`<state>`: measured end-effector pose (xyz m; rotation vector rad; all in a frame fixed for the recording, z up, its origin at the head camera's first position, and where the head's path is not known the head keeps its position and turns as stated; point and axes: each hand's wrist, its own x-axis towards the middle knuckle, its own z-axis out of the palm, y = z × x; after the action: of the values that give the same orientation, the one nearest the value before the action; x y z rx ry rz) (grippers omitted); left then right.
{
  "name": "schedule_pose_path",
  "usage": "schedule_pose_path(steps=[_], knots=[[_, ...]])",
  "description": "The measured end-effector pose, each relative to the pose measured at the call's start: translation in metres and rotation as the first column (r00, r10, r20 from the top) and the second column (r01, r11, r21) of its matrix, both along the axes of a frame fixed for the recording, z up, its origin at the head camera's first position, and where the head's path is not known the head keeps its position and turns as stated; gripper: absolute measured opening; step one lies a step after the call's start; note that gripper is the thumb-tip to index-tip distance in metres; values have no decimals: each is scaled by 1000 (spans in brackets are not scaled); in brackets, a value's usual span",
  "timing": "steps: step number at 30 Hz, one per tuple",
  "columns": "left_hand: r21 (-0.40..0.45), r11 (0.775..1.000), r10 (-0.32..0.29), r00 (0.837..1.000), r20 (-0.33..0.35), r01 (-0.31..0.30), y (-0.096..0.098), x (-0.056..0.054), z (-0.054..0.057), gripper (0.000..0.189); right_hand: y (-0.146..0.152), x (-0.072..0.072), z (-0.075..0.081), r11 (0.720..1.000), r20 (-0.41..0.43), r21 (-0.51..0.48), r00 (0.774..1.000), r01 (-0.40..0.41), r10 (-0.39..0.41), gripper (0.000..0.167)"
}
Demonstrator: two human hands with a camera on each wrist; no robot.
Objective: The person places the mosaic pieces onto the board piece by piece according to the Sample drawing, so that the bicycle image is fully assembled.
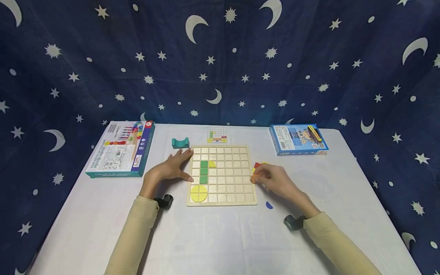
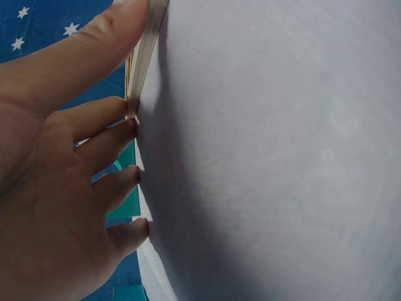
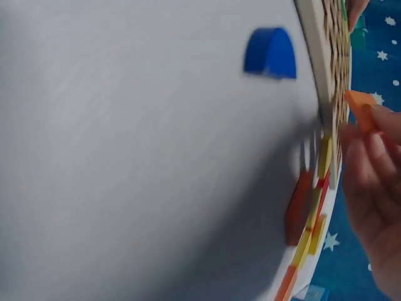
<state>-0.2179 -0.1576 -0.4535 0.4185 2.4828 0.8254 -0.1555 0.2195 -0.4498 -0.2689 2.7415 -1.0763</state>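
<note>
A square wooden grid board [image 1: 231,179] lies on the table. Set into it are green squares [image 1: 204,171], a yellow quarter circle [image 1: 212,164] and a yellow disc [image 1: 198,193] of quarter pieces at the near left corner. My left hand [image 1: 172,167] rests spread against the board's left edge, its thumb touching the rim. At the opposite edge my right hand [image 1: 276,180] pinches a small orange block [image 3: 362,111] between thumb and fingertips. Under and behind that hand lie red [image 1: 257,165] and yellow pieces [image 3: 302,248], partly hidden. Closer to me is a blue half circle [image 1: 269,205].
A pattern card [image 1: 217,135] lies beyond the board, beside a teal curved block [image 1: 180,143]. One large game box [image 1: 120,149] is at the back left, a blue box [image 1: 298,139] at the back right. Behind the white table [image 1: 220,240] hangs a starry curtain [image 1: 233,65].
</note>
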Motion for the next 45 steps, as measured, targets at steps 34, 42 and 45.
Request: schedule_pose_path(steps=[34,42,45], knots=[[19,1000,-15,1000,-6,15,-2,-1,-1,112,-81,-5,-6,954,133,-193,957,-229,257,16],[21,999,-28,999,-16,28,-3,-1,-1,112,-89,-7,-8,949,64,-112,951,-295,303,19],[21,1000,-23,1000,-12,23,-3,0,0,111,-92,-9,-8,948,48,-120,952,-294,301,18]])
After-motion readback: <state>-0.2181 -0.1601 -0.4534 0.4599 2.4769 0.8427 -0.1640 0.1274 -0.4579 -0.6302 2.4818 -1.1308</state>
